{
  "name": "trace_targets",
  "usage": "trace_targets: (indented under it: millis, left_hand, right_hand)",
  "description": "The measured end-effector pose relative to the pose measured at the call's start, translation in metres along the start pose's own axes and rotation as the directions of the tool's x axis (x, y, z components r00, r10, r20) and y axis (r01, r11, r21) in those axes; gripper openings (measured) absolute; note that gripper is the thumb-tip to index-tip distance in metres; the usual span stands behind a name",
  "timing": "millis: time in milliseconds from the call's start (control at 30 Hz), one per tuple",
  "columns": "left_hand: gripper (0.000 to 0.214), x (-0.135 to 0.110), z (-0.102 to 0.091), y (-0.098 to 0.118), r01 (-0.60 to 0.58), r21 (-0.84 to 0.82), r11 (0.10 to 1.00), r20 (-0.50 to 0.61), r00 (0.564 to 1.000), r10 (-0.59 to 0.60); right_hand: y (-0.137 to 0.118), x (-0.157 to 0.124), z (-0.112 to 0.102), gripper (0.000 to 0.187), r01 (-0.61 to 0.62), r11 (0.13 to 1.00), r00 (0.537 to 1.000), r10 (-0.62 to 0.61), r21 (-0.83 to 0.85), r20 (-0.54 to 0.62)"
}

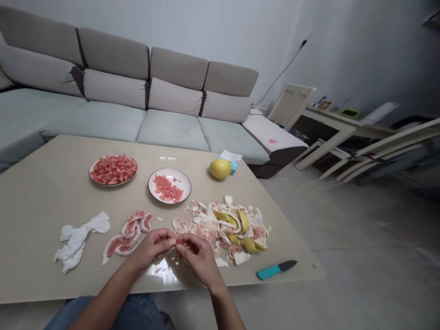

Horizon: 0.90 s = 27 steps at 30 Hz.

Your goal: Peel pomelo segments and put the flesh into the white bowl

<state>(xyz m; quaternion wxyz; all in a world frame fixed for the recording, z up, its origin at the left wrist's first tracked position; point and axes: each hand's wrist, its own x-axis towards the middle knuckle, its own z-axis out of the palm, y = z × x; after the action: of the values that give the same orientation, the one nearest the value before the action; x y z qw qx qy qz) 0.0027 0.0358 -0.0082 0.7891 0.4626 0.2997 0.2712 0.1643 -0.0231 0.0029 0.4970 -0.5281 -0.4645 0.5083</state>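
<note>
My left hand [155, 247] and my right hand [196, 256] meet over the near part of the table, fingertips pinched together. Between them is a small bit of something pinkish, probably pomelo, mostly hidden by the fingers. Left of my hands lie several pomelo segments [130, 233] with pink flesh and white membrane. To the right spreads a heap of pomelo peel and membrane scraps [237, 224]. Beyond my hands, a white plate [185, 185] holds a little peeled pink pulp [167, 188]. A second plate farther left is piled with pulp [113, 169].
A whole yellow pomelo [220, 169] sits by a blue tissue pack [233, 160] at the far right. A teal-handled knife [270, 272] lies near the table's front right edge. Crumpled white tissue [77, 240] rests at left. A grey sofa [172, 128] stands behind the table [41, 192].
</note>
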Motion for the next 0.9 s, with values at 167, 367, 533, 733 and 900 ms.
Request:
trace_targets:
  millis: [167,367,533,733,900]
  left_hand:
    - [0.027,0.001,-0.001,-0.006,0.105,-0.156,0.982,0.075,0.993,-0.094]
    - [0.024,0.000,-0.006,-0.002,0.152,-0.368,0.917,0.125,0.986,-0.113]
    - [0.021,-0.001,-0.010,0.004,0.110,-0.384,0.917,0.054,0.994,-0.096]
    - [0.023,0.000,-0.010,0.006,0.082,-0.350,0.933,0.029,0.997,-0.077]
    - [0.022,0.004,-0.006,0.004,0.051,-0.019,0.998,-0.064,0.997,-0.053]
  right_hand:
    - [0.001,0.003,-0.005,0.028,-0.090,0.982,0.978,0.056,0.167,0.202]
    - [0.009,0.007,-0.014,0.030,-0.191,0.945,0.940,0.098,0.266,0.327]
    - [0.015,0.005,-0.019,0.024,-0.124,0.925,0.973,0.044,0.359,0.225]
    - [0.019,0.002,-0.024,0.023,-0.086,0.933,0.991,0.046,0.350,0.122]
    - [0.023,-0.001,-0.029,0.023,-0.062,0.964,0.998,0.064,0.259,0.000]
